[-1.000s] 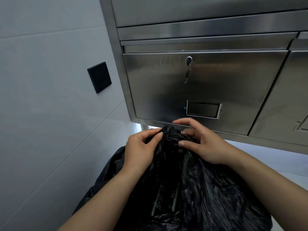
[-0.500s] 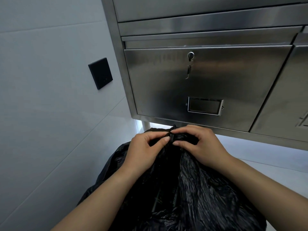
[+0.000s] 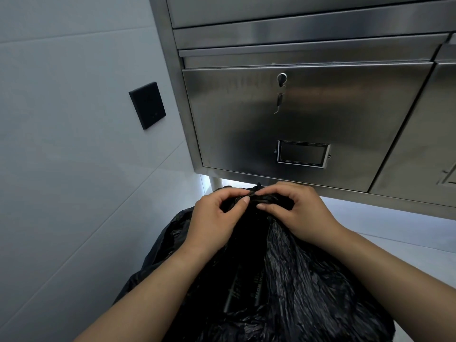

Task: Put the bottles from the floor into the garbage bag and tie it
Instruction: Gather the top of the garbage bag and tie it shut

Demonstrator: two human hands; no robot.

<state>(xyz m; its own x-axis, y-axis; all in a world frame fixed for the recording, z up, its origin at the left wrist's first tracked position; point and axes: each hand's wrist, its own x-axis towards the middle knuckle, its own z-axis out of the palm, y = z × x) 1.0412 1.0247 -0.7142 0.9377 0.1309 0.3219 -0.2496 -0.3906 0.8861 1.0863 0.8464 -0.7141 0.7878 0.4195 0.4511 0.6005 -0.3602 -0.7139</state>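
A black garbage bag point(image 3: 291, 280) fills the lower middle of the head view, its crinkled plastic gathered to a bunch at the top. My left hand point(image 3: 214, 218) pinches the gathered neck from the left. My right hand point(image 3: 298, 213) grips the same bunch from the right, fingertips almost touching the left ones. The knot area between the fingers is mostly hidden. No bottles show; the bag's inside is hidden.
A stainless steel cabinet point(image 3: 308, 114) with a keyed door and a label holder stands just beyond the bag on a round leg point(image 3: 214, 186). A tiled wall point(image 3: 74, 169) with a black wall plate point(image 3: 147, 104) runs on the left. Pale floor point(image 3: 394, 233) lies right.
Both hands have drawn closer together on the bag's neck and sunk slightly lower. The gathered plastic is bunched tighter between the fingertips.
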